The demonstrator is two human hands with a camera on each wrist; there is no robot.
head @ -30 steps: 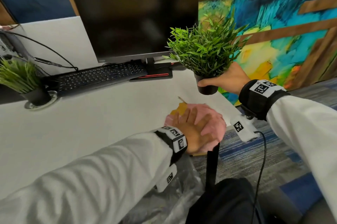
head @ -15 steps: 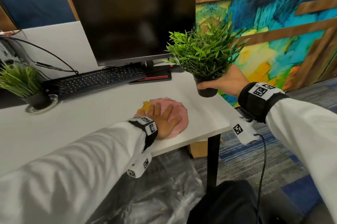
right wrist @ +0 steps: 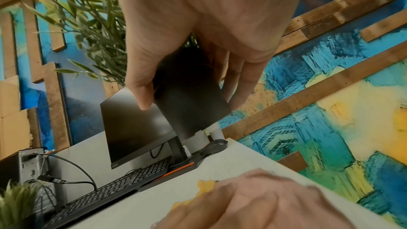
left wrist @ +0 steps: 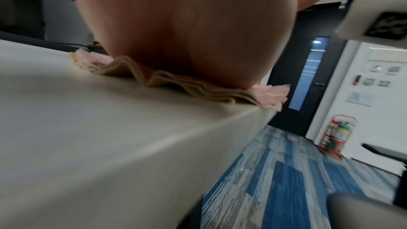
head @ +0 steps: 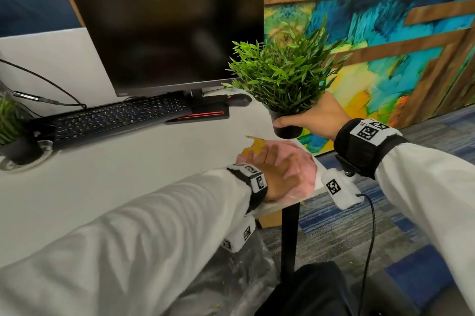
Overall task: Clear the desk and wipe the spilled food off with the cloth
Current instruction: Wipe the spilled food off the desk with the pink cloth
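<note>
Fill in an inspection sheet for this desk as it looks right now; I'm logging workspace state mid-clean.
Surface: white desk, no spill seen on its bare part.
Job's things: pink cloth flat at the desk's right front corner; yellow piece at its far edge.
Clutter: monitor, keyboard, mouse, second potted plant at left.
Grippers: left hand presses flat on the cloth; right hand holds the potted plant by its black pot, lifted off the desk.
Cables: black cable behind the keyboard.
Surroundings: painted wood wall, blue carpet, clear plastic bag below the desk edge.
</note>
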